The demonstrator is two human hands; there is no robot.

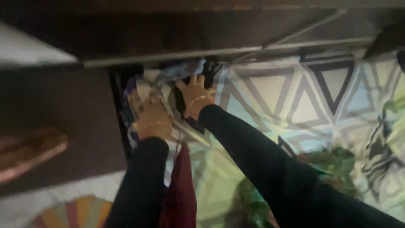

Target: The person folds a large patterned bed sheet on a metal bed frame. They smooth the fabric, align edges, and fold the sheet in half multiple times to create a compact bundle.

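Note:
Both my arms, in black sleeves, reach to the top corner of a bed. A sheet (295, 97) with grey triangle outlines on pale blue and green covers the mattress. My left hand (152, 120) presses on the sheet's bunched edge at the bed's left side. My right hand (195, 96), with a thin band at the wrist, has its fingers curled into the crumpled fabric (177, 74) by the headboard corner. A dark red cloth (181, 190) hangs between my arms. The picture is dim and blurred.
A dark wooden headboard (190, 33) runs across the top. At the left lie a dark floor (63, 97), a reddish-brown object (29, 150), and a round mat with coloured wedges (71, 213). A green leafy print (333, 164) shows on the bedding at the right.

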